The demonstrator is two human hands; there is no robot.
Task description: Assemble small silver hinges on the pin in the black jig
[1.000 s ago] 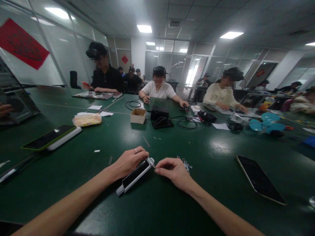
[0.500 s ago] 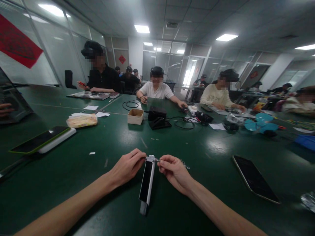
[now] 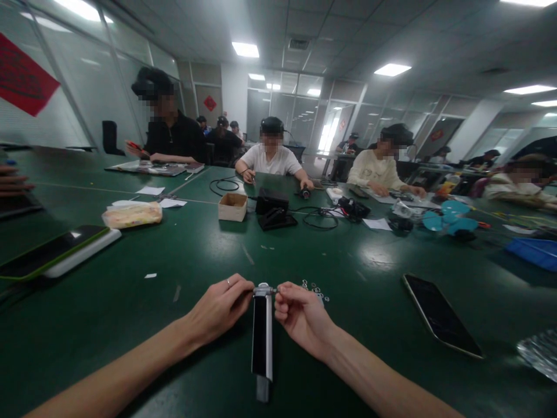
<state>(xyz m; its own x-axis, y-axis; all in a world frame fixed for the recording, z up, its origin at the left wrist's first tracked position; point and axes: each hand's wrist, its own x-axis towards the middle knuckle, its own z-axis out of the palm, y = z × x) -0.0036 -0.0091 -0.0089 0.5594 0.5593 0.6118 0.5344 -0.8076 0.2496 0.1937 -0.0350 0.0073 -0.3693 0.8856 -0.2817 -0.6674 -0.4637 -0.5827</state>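
1. Glossy dark green tabletop (image 3: 204, 247), with pale scraps (image 3: 150, 276).
2. At its near centre: black-and-silver bar (image 3: 261, 337) with metal crosspiece (image 3: 262, 291) at far end.
3. Pinched in left hand (image 3: 221, 305): crosspiece's left end.
4. Pinched in right hand (image 3: 304, 316): thin metal pin (image 3: 274, 290) at crosspiece's right end.
5. Just past right hand: small metal rings (image 3: 317, 291); farther right, 1 smartphone (image 3: 440, 314) lying flat.
6. Across: people (image 3: 274, 161) in dark headgear (image 3: 272, 125), glass partitions (image 3: 391, 107), bright ceiling light panels (image 3: 245, 50).
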